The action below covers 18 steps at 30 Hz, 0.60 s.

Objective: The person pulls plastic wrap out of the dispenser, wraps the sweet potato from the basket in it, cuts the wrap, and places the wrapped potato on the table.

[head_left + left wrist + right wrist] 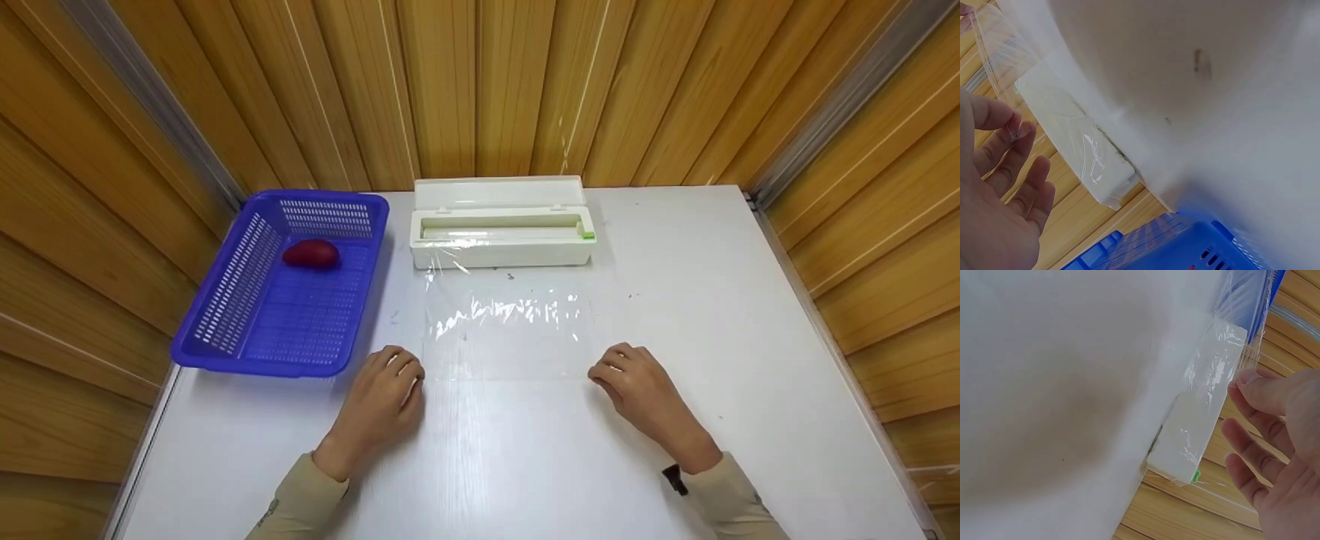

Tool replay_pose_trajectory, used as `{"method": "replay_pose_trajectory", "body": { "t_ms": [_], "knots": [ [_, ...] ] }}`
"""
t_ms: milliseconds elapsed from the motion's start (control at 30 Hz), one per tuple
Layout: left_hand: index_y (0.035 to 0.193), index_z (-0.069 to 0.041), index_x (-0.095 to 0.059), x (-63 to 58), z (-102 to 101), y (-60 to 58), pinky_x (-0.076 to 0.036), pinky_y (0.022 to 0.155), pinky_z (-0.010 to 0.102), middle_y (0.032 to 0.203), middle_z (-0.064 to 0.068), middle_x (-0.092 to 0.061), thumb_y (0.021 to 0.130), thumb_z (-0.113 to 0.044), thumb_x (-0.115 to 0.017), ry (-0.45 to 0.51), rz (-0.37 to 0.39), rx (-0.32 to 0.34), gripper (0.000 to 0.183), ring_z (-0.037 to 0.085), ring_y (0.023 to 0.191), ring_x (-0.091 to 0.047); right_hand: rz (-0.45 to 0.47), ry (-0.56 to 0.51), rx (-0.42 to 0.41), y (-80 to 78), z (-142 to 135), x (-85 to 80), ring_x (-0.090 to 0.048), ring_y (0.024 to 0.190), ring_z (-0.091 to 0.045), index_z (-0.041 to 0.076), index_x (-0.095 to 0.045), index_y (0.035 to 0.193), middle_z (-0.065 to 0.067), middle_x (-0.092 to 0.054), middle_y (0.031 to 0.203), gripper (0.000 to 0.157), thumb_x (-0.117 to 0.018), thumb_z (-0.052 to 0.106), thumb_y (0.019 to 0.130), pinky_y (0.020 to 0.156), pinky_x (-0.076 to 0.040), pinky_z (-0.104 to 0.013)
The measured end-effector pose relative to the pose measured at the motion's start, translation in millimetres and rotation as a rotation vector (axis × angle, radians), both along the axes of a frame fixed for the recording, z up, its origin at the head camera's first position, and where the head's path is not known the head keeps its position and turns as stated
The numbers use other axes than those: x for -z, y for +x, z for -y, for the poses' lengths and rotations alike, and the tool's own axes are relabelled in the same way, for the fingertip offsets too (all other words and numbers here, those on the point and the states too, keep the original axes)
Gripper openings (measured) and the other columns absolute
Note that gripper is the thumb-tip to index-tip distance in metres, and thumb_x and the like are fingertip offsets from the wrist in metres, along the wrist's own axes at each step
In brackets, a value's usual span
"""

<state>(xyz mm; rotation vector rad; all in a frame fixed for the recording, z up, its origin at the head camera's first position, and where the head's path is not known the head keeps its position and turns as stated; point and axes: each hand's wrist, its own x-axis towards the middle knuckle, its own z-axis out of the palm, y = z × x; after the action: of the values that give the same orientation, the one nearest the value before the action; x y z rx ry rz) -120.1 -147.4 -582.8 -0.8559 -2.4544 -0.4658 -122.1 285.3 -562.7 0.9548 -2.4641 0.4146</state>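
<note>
- Left hand point(382, 394): pinching the near-left corner of the clear film point(510, 352) between thumb and fingertips; other fingers loosely bent, apart from the film (seen best in the left wrist view).
- Right hand point(637, 390): pinching the near-right corner of the same film, thumb against index finger; remaining fingers curved, clear of it.
- Clear film: spans the gap between the two hands, near edge running from one to the other; stretches away from them to the box, with bright glare and wrinkles midway (see-through, so its outline is faint in places).
- White box point(502, 255): straight ahead of the hands, centred between them, well apart from both; long side facing them. Film goes over its near side.
- Box lid point(499, 193): tipped back on the side farthest from the hands.
- Small green piece point(588, 235): at the box end on the right hand's side.
- Blue basket point(259, 367): left of and ahead of the left hand, its near right corner near that hand; slotted walls.
- Red item point(311, 254): inside the basket, lying on its floor toward the end away from the left hand (rounded, exact kind can't tell).
- White counter point(510, 465): under both hands, box and basket.
- Sleeves point(304, 491): light olive, behind each hand; black tab point(675, 480) at the right cuff.
- Wood-look panels point(510, 90): beyond the box, and to the outer side of each hand.
</note>
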Motion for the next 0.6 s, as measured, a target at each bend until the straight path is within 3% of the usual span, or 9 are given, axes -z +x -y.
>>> {"method": "replay_pose_trajectory", "body": {
  "t_ms": [600],
  "knots": [
    [0.091, -0.011, -0.069, 8.4, 6.8, 1.4, -0.055, 0.087, 0.040, 0.093, 0.002, -0.069, 0.091, -0.006, -0.077, -0.034, 0.078, 0.004, 0.009, 0.025, 0.099, -0.064, 0.053, 0.047, 0.047, 3.2, 5.9, 9.8, -0.066, 0.090, -0.020, 0.014, -0.076, 0.088, 0.001, -0.074, 0.088, 0.027, -0.092, -0.003, 0.076, 0.077, -0.053, -0.037]
  ]
}}
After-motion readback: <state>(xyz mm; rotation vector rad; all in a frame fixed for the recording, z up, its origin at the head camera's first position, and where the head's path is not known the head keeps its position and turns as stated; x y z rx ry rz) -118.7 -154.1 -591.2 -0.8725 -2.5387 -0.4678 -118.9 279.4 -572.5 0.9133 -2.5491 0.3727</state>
